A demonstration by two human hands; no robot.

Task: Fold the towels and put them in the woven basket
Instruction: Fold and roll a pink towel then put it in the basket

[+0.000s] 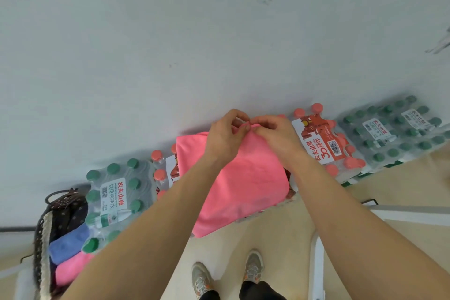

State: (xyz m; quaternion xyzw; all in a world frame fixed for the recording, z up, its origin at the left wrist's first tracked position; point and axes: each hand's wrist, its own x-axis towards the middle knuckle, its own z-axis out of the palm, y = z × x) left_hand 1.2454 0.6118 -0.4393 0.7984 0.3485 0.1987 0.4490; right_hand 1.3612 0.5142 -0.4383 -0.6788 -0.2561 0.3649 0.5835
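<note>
**Both hands pinch the far edge of a pink towel**

A white wall (219, 31) fills everything beyond the fingertips. Pale floor (280, 231) lies on the near side, below the wrists.

The pink towel (243, 182) is spread over shrink-wrapped packs of bottled water. It slopes from the fingers toward the person, and its near corner hangs over the floor. The left hand (222, 139) and right hand (280, 137) meet at the towel's far edge, touching each other. Their fingers (239, 117) are curled, pinching a small fold of cloth.

Left of the fingers, the left green-capped pack (117, 192) reads 农夫山泉 in red, with 饮用纯净水 beside it. Between that pack and the towel, a half-covered red-capped pack (165, 170) shows little of its label.

Just right of the fingers, the labelled red-capped pack (323, 139) bears 农夫山泉, a large "30" and a barcode. Farther right, the right green-capped pack (394, 131) shows 农夫山泉 again, but its small print is too blurred to read.

Well left of the fingers and nearer the person, the woven basket (42, 238) holds a folded blue towel (67, 243) and a folded pink towel (73, 270), touching side by side. Straight below the hands stand two grey shoes (202, 277).
</note>
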